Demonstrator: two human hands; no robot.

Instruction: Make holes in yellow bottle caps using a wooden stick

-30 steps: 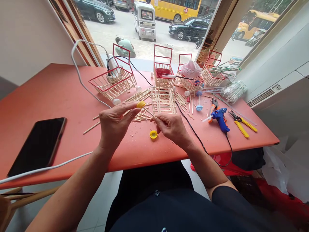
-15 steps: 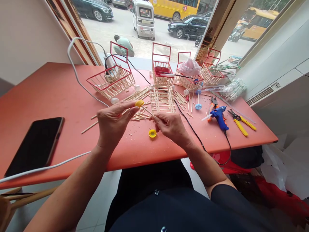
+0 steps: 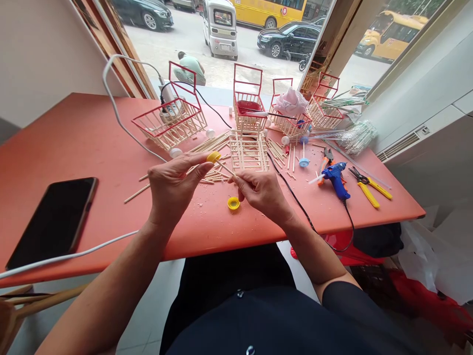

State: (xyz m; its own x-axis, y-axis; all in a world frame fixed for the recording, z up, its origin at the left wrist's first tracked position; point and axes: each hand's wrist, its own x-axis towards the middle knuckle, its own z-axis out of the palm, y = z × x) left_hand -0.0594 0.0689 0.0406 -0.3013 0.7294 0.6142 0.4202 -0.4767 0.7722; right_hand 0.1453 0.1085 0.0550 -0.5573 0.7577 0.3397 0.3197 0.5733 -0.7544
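Between the thumb and fingers of my left hand [image 3: 173, 185] is a yellow bottle cap [image 3: 213, 157]. A thin wooden stick [image 3: 224, 167] runs from the cap to my right hand [image 3: 260, 192], whose fingers pinch its other end. The stick meets the cap's inner side; whether it is fixed there I cannot tell. A second yellow cap [image 3: 233, 203] lies on the table just below my right fingertips. Behind my hands sits a ladder-like frame of sticks [image 3: 249, 150], with loose sticks [image 3: 210, 143] scattered around it.
Several small stick carts with red rims, one a cart [image 3: 170, 123] at left, line the back of the orange table [image 3: 114, 207]. A blue glue gun [image 3: 335, 180] and yellow-handled pliers [image 3: 369, 190] lie right, a phone [image 3: 53, 217] left. A black cord [image 3: 291, 195] crosses the table.
My hands, the cap and the stick keep nearly the same position. Outside the window, the yellow bus at right has shifted left.
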